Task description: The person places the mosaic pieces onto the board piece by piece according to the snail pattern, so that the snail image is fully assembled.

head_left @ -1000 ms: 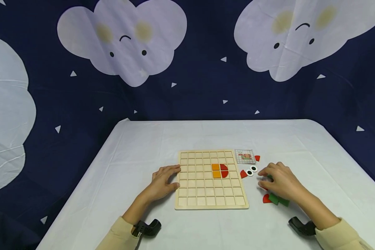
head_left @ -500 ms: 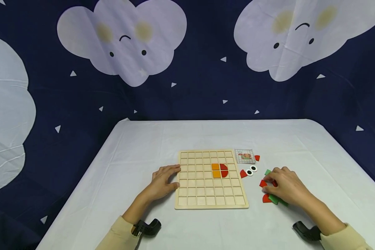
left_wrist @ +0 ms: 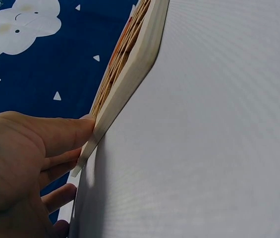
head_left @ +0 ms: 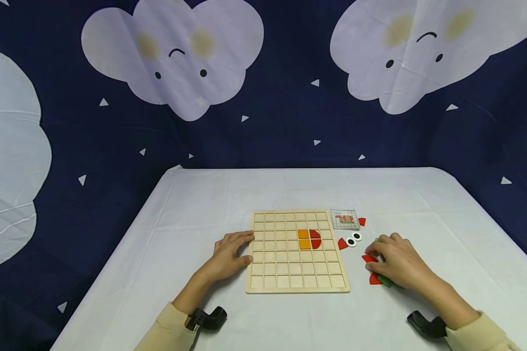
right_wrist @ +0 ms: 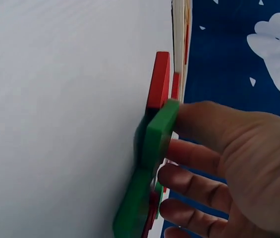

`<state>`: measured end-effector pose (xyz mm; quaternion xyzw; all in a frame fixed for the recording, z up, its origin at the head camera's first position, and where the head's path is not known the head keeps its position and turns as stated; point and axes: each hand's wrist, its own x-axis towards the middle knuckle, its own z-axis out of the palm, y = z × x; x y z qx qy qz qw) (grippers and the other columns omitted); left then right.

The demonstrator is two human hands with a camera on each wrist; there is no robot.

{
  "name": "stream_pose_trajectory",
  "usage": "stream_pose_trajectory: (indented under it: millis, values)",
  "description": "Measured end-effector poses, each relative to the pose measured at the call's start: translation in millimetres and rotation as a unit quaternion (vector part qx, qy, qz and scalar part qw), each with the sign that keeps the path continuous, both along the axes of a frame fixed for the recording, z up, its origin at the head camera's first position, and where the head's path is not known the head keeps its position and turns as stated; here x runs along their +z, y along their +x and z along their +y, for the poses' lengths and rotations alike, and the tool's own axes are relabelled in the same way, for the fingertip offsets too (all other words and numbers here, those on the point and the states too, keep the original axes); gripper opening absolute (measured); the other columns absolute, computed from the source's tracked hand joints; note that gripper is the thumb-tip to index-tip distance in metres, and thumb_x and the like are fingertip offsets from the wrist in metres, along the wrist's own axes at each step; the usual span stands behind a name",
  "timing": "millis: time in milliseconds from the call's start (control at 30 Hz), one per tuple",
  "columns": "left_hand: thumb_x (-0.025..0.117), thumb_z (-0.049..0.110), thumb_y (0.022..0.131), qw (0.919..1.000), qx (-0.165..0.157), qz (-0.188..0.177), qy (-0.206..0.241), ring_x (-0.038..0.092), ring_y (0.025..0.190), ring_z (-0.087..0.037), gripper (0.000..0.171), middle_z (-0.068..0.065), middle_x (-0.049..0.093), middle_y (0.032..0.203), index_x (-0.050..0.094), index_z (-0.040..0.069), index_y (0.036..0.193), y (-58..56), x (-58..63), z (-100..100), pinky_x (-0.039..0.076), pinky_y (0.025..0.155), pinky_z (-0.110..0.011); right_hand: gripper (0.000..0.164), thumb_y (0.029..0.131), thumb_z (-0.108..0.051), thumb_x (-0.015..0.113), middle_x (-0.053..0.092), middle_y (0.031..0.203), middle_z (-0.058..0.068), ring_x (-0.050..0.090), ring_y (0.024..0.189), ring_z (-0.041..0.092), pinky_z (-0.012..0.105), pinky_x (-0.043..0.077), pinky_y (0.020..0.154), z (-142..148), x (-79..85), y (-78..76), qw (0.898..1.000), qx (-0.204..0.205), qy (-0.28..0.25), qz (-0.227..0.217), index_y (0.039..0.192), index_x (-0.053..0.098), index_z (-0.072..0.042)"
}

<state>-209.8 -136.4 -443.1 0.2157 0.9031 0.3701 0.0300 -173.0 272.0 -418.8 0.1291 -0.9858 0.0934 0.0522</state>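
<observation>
A wooden grid board (head_left: 281,269) lies on the table, holding two orange squares (head_left: 304,239) and two red quarter-round tiles (head_left: 315,239). Along its left edge rests my left hand (head_left: 228,256), thumb and fingertips touching the rim; the left wrist view shows the thumb (left_wrist: 68,134) against the board's side (left_wrist: 130,74). To the right of the board, my right hand (head_left: 397,258) pinches a red quarter-round tile (head_left: 369,258) between thumb and index finger. Another red tile (head_left: 374,279) and green tiles (right_wrist: 159,131) lie under and beside this hand, partly hidden.
A small printed pattern card (head_left: 344,220) lies by the board's upper right corner. Near it are a red tile (head_left: 362,222), two white eye discs (head_left: 356,236) and another red tile (head_left: 342,243). A dark cloth with clouds (head_left: 281,146) hangs behind the white table.
My right hand first drew back toward the person among the loose tiles, then shifted slightly left with the red tile between its fingertips. The left hand and the board have stayed still.
</observation>
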Motion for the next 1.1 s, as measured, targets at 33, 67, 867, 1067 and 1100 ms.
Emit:
stream_pose_trajectory:
  millis: [33, 67, 867, 1067, 1100]
  values:
    - [0.068, 0.015, 0.085, 1.0, 0.0, 0.0, 0.0, 0.034, 0.133, -0.028, 0.052, -0.003, 0.044, 0.147, 0.052, 0.008, 0.134, -0.1, 0.0, 0, 0.017, 0.103, -0.053, 0.027, 0.07, -0.03, 0.079, 0.058, 0.082, -0.005, 0.045, 0.081, 0.017, 0.034, 0.032, 0.07, 1, -0.2, 0.3, 1.0, -0.004, 0.001, 0.0, 0.09, 0.071, -0.014]
    - [0.068, 0.015, 0.085, 1.0, 0.0, -0.001, 0.001, 0.034, 0.133, -0.028, 0.052, -0.003, 0.044, 0.147, 0.052, 0.008, 0.134, -0.1, 0.1, 0, 0.017, 0.103, -0.053, 0.027, 0.07, -0.03, 0.079, 0.058, 0.081, -0.004, 0.045, 0.08, 0.018, 0.035, 0.032, 0.07, 3, -0.4, 0.5, 1.0, -0.007, 0.003, 0.001, 0.09, 0.071, -0.014]
    - [0.068, 0.015, 0.084, 1.0, 0.004, 0.004, 0.004, 0.036, 0.131, -0.027, 0.053, -0.002, 0.045, 0.146, 0.052, 0.008, 0.133, -0.8, -1.9, 0, 0.018, 0.101, -0.052, 0.021, 0.073, -0.02, 0.075, 0.065, 0.088, 0.0, 0.049, 0.086, 0.02, 0.038, 0.035, 0.075, -28, 18.6, -20.8, 0.998, 0.036, -0.045, 0.038, 0.092, 0.072, -0.012]
    - [0.068, 0.015, 0.084, 1.0, 0.005, 0.002, 0.005, 0.036, 0.131, -0.027, 0.052, -0.002, 0.045, 0.146, 0.052, 0.008, 0.133, -1.3, -2.0, 1, 0.017, 0.102, -0.052, 0.02, 0.076, -0.018, 0.072, 0.066, 0.091, 0.0, 0.052, 0.091, 0.023, 0.042, 0.038, 0.081, -62, 21.5, -40.8, 0.993, 0.078, -0.085, 0.028, 0.094, 0.072, -0.012]
    - [0.068, 0.015, 0.084, 1.0, 0.005, 0.001, 0.005, 0.036, 0.131, -0.027, 0.052, -0.003, 0.045, 0.146, 0.052, 0.008, 0.133, -1.2, -1.8, 1, 0.017, 0.102, -0.052, 0.02, 0.076, -0.019, 0.072, 0.065, 0.091, 0.0, 0.051, 0.091, 0.022, 0.041, 0.038, 0.08, -67, 21.6, -44.0, 0.992, 0.081, -0.088, 0.024, 0.095, 0.072, -0.012]
